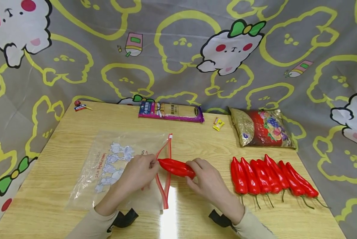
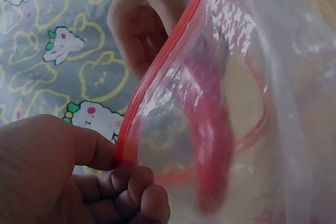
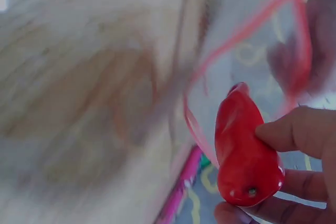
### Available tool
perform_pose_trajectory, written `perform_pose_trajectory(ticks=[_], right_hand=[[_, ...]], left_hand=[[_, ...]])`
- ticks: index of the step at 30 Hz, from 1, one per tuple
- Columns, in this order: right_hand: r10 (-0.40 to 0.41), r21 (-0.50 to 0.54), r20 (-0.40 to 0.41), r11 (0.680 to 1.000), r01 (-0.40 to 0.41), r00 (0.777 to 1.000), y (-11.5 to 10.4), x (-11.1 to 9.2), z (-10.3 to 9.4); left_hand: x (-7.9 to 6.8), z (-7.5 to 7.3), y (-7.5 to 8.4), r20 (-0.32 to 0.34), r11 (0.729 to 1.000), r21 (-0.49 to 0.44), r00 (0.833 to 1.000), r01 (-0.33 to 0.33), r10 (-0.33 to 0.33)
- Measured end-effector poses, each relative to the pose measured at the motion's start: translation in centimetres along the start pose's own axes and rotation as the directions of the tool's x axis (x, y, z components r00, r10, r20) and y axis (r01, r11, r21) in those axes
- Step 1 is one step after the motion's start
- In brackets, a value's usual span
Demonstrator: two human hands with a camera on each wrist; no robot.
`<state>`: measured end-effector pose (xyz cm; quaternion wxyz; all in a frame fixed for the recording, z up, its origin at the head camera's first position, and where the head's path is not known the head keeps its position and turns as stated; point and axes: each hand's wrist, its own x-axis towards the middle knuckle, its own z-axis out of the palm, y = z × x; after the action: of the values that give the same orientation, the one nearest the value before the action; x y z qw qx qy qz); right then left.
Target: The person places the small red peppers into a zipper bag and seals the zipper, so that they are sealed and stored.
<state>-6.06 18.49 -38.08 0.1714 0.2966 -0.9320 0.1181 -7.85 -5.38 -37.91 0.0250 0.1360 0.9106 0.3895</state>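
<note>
Here, left and right hands (image 1: 140,169) (image 1: 206,177) respectively hold one bag (image 1: 118,166) and one pepper (image 1: 176,166), near seven more peppers (image 1: 259,176).

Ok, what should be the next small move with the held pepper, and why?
I'd probably have the right grip ease the pepper tip-first into the bag: the pepper already points into the open mouth, and the left grip pinches the red edge there.

Blurry pepper (image 2: 214,150) in left wrist view
</note>
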Motion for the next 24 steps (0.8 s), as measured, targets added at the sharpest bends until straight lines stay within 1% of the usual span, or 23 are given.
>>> perform_pose_trajectory(ticks=[2,4,8,11,14,17,21,24], right_hand=[[-0.049,-0.004,0.006,0.999,0.049,0.999,-0.7,0.8,1.1],[-0.08,-0.015,0.015,0.997,0.08,0.997,-1.3,1.3,2.2],[-0.127,-0.016,0.05,0.992,0.128,0.991,-2.4,2.2,4.2],[-0.152,0.01,0.064,0.988,0.152,0.986,-3.0,3.0,5.1],[-0.174,0.02,0.079,0.985,0.173,0.982,-3.4,3.6,5.7],[-0.189,0.003,0.099,0.982,0.19,0.977,-3.6,4.0,6.0],[-0.185,-0.016,0.108,0.982,0.188,0.977,-3.8,4.1,6.1],[-0.165,-0.003,0.1,0.986,0.167,0.981,-3.8,3.8,5.5]], left_hand=[[-0.1,0.1,0.1,0.01,1.0,-0.006,1.0,0.001,0.0],[-0.1,0.1,0.1,0.016,1.0,-0.008,1.0,0.0,0.0],[-0.2,0.2,0.2,0.021,1.0,0.012,1.0,0.0,0.0],[-0.2,0.2,0.2,0.018,1.0,0.028,1.0,-0.001,0.001],[-0.2,0.2,0.2,0.012,0.999,0.032,1.0,-0.01,0.01],[-0.2,0.2,0.3,0.012,1.0,0.021,1.0,-0.013,0.012],[-0.2,0.1,0.3,0.031,1.0,-0.024,0.999,0.007,-0.007],[-0.2,0.0,0.3,0.032,0.999,-0.034,0.999,0.01,-0.008]])
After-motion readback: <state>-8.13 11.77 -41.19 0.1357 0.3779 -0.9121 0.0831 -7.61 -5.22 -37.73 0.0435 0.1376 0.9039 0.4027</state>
